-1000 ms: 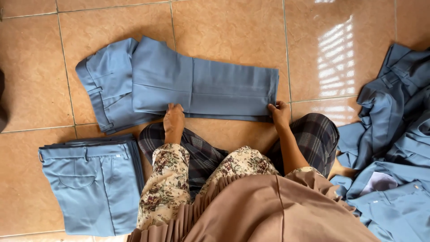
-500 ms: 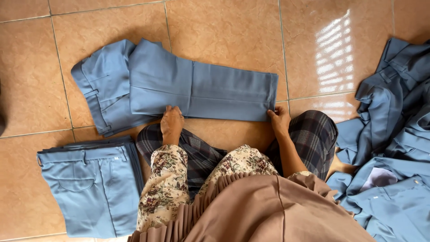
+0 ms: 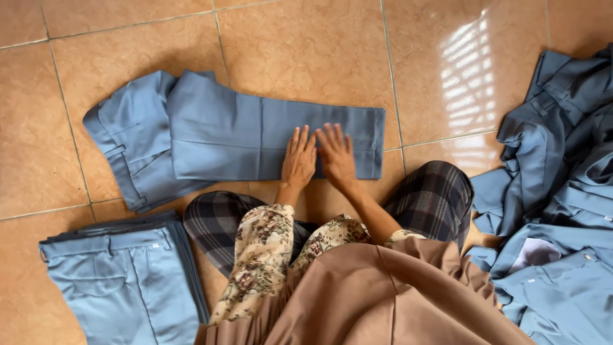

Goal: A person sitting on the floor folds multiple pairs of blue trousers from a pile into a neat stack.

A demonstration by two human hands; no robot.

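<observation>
Blue-grey trousers [image 3: 255,131] lay on the tiled floor [image 3: 306,45] at 12 o'clock, legs doubled over. Left hand [image 3: 298,160] and right hand [image 3: 336,155] pressed flat, fingers spread. Folded stack [image 3: 121,281] at 8 o'clock; unfolded heap [image 3: 555,191] at 3 o'clock remained.

This looks like a room in a home or a small sewing place. The floor [image 3: 306,45] is of glossy orange-brown tiles, and window light shines on it. On this floor lie folded blue-grey trousers [image 3: 223,134], a neat stack [image 3: 121,281] near them, and an unfolded heap [image 3: 555,191] at the right.
</observation>
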